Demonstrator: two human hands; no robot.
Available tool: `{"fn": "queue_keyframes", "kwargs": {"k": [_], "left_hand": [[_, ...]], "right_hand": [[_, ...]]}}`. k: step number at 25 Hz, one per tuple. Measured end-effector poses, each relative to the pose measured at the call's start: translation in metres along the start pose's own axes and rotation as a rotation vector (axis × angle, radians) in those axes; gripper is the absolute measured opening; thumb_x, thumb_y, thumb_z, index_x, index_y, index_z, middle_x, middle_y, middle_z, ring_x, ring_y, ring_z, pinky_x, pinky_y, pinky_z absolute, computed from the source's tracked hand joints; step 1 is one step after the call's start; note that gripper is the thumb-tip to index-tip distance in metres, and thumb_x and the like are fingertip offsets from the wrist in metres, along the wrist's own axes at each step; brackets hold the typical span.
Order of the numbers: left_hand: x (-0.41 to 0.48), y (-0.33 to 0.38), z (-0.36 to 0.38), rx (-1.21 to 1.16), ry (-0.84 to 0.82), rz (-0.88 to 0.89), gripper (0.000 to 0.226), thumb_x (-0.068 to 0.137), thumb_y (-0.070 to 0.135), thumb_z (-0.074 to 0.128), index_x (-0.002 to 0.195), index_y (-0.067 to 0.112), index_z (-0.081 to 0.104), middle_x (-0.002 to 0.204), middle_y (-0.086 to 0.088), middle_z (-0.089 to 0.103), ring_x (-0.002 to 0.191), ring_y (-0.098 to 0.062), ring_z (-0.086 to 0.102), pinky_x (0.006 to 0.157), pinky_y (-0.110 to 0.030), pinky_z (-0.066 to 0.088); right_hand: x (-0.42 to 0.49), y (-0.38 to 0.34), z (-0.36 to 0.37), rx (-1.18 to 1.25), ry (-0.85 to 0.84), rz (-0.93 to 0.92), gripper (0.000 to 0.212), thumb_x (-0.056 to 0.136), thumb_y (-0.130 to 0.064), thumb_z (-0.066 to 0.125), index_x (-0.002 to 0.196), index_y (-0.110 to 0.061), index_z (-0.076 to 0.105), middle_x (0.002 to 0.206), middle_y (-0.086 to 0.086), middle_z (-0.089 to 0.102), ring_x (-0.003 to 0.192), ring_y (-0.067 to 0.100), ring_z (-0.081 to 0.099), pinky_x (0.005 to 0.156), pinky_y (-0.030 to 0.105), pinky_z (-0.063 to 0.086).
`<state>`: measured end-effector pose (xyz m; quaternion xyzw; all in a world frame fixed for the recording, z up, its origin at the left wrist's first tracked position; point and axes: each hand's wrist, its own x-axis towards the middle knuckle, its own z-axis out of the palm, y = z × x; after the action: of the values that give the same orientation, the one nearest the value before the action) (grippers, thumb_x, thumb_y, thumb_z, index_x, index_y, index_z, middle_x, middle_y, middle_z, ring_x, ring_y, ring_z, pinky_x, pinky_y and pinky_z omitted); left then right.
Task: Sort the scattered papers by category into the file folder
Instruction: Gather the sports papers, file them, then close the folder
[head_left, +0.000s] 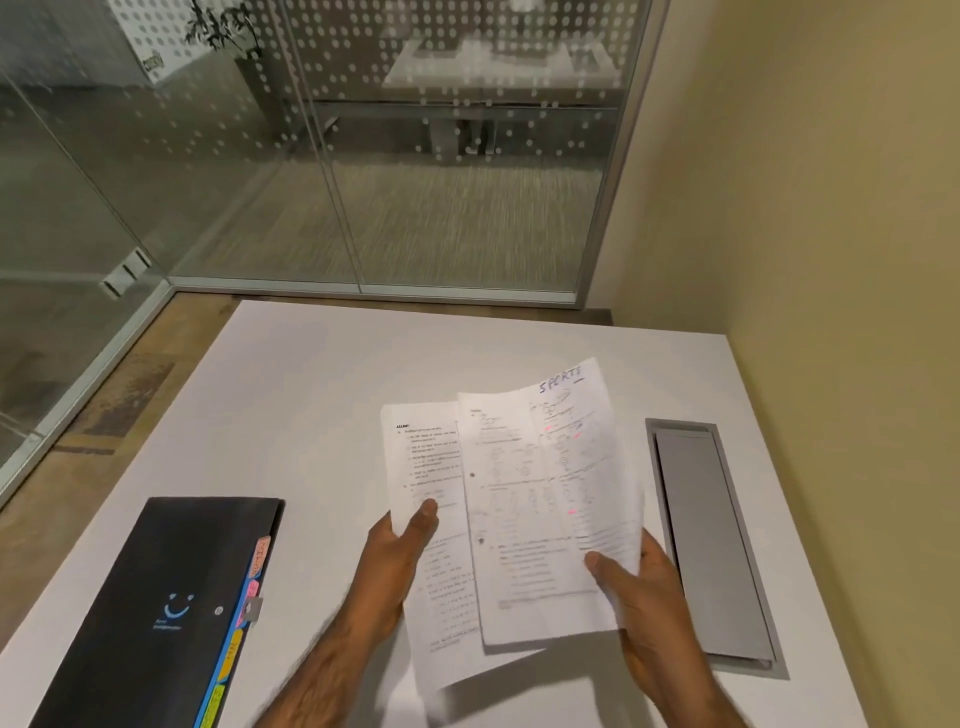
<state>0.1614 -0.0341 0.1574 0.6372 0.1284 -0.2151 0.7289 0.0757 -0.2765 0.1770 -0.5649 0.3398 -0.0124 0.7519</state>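
I hold a fanned stack of printed papers above the white table. My left hand grips the left sheet's edge, thumb on top. My right hand grips the lower right corner of the sheets, thumb on the front. The rightmost sheet has "SPORTS" handwritten in blue at its top and pink highlighter marks. A closed black file folder with a blue smiley print lies flat at the front left of the table, with coloured index tabs sticking out along its right edge.
A grey cable-hatch lid is set into the table to the right of my right hand. A glass partition stands beyond the table's far edge. A beige wall runs along the right side.
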Motion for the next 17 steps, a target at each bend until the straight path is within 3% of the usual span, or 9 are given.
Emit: {"fn": "queue_keyframes", "kwargs": {"k": [3,6,9,10,14,17], "left_hand": [[0.0,0.006,0.014,0.02,-0.012,0.002,0.032,0.097,0.027,0.066,0.127,0.019,0.066,0.117,-0.004,0.077,0.105,-0.028,0.075,0.092,-0.048,0.059],[0.002,0.009,0.017,0.09,-0.014,-0.007,0.025,0.098,0.021,0.067,0.123,0.021,0.067,0.114,-0.003,0.078,0.1,-0.025,0.076,0.091,-0.05,0.06],[-0.001,0.012,0.013,0.114,-0.023,-0.003,0.021,0.1,0.019,0.063,0.121,0.02,0.067,0.11,-0.005,0.079,0.098,-0.026,0.077,0.089,-0.05,0.06],[-0.003,0.012,0.012,0.127,-0.042,0.003,0.022,0.099,0.02,0.064,0.121,0.02,0.066,0.111,-0.005,0.078,0.098,-0.027,0.076,0.089,-0.051,0.06],[-0.014,0.015,0.015,0.196,-0.13,0.042,0.036,0.086,0.031,0.063,0.118,0.017,0.068,0.107,-0.007,0.079,0.097,-0.03,0.076,0.087,-0.048,0.061],[-0.017,0.017,0.019,0.256,-0.157,0.099,0.022,0.096,0.026,0.068,0.116,0.019,0.072,0.107,0.0,0.08,0.097,-0.022,0.077,0.086,-0.04,0.061]], "right_hand": [[-0.013,0.005,0.016,-0.125,-0.021,-0.022,0.032,0.088,0.004,0.069,0.112,-0.017,0.067,0.097,0.002,0.08,0.089,0.022,0.076,0.082,0.04,0.061],[-0.021,0.007,0.023,-0.284,0.098,-0.089,0.023,0.09,-0.025,0.074,0.109,-0.019,0.063,0.099,-0.004,0.076,0.09,0.015,0.073,0.078,0.032,0.058],[-0.011,-0.006,0.009,-0.405,0.297,-0.163,0.045,0.091,-0.037,0.071,0.128,-0.02,0.051,0.12,-0.001,0.06,0.109,0.019,0.06,0.088,0.033,0.047],[-0.005,-0.016,0.001,-0.385,0.247,-0.115,0.048,0.091,-0.035,0.071,0.132,-0.022,0.049,0.123,-0.001,0.059,0.112,0.02,0.06,0.089,0.033,0.046],[0.008,-0.047,-0.009,-0.146,-0.266,0.116,0.031,0.096,-0.011,0.064,0.126,-0.017,0.062,0.119,0.005,0.075,0.109,0.026,0.072,0.099,0.047,0.054],[0.012,-0.05,0.001,-0.235,-0.268,0.028,0.034,0.093,0.005,0.056,0.118,-0.014,0.07,0.112,0.006,0.077,0.105,0.028,0.073,0.099,0.051,0.055]]}}
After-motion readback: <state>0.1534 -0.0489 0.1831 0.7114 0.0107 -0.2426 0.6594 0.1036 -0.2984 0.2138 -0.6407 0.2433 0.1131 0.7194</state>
